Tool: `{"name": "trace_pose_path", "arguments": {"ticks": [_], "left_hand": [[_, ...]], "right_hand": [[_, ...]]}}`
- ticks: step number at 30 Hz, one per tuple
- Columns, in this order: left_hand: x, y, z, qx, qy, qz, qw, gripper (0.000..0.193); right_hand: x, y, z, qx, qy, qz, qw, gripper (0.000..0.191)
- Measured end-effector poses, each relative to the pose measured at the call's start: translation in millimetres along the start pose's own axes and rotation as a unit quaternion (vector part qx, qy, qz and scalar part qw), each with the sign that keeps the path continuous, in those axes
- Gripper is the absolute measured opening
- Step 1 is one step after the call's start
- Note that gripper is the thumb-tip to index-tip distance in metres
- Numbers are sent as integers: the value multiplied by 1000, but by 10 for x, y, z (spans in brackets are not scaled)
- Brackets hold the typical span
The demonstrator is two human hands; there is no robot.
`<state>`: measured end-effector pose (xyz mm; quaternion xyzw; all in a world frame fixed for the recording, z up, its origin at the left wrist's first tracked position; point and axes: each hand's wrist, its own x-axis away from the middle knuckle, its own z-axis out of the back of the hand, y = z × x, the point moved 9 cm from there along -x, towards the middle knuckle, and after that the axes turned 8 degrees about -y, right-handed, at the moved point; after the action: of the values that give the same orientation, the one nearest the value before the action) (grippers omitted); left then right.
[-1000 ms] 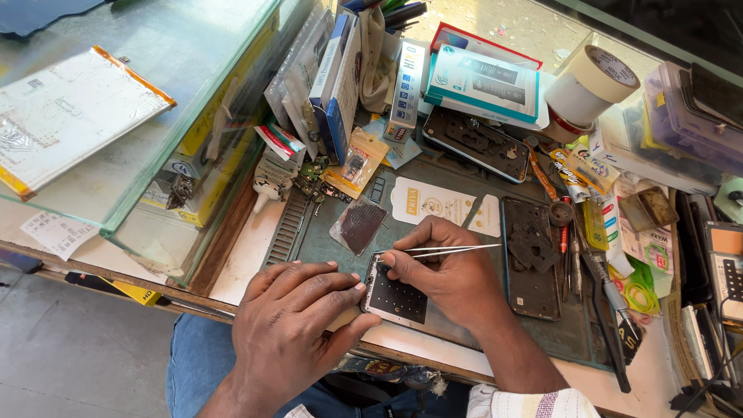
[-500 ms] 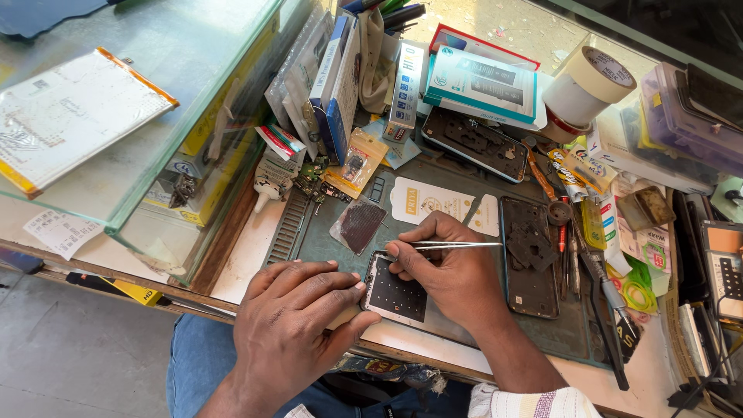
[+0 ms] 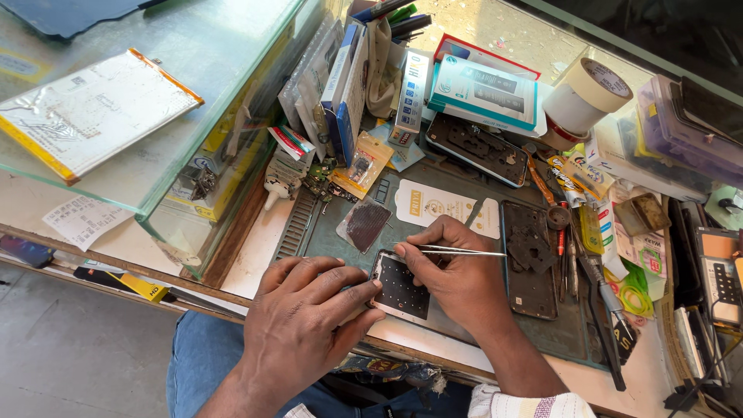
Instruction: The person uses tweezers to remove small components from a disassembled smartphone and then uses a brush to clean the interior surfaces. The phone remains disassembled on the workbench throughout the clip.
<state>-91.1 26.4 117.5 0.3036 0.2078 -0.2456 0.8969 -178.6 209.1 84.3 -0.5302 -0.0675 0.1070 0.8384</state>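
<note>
The right hand [image 3: 457, 275] has crept slightly toward the far edge of the green work mat [image 3: 464, 193], and the tweezers [image 3: 453, 251] it pinches have levelled out (earlier their free end tilted up a little more).

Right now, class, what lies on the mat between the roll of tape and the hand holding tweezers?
In the head view: an opened phone and a white card.

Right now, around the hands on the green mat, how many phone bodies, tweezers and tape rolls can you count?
Opened phone bodies: 3 — one under both hands, one right of the right hand, one further up the mat
Tweezers: 1, in the right hand's grip
Tape rolls: 1
Total: 5
</note>
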Motion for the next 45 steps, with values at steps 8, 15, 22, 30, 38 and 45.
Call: {"name": "trace_pose_path", "arguments": {"ticks": [8,15,22,30,38,45], "left_hand": [[-1,-10,-6,2,-3,6,1000,27],[15,-28,-47,4,-6,13,1000,28],[19,-39,-87,0,-12,20,1000,28],[19,-55,-82,-3,-18,35,999,29],[17,-30,-73,-29,-9,30,999,28],[37,-57,-122,-31,-25,38,998,30]], "right_hand": [[172,79,227,3,37,-40,999,13],[456,196,577,47,80,-93,991,17],[784,424,977,98,131,-141,976,15],[990,663,1138,-49,169,-67,982,9],[1113,590,1040,-30,185,-56,981,12],[1136,351,957,98,190,-24,977,12]]}}
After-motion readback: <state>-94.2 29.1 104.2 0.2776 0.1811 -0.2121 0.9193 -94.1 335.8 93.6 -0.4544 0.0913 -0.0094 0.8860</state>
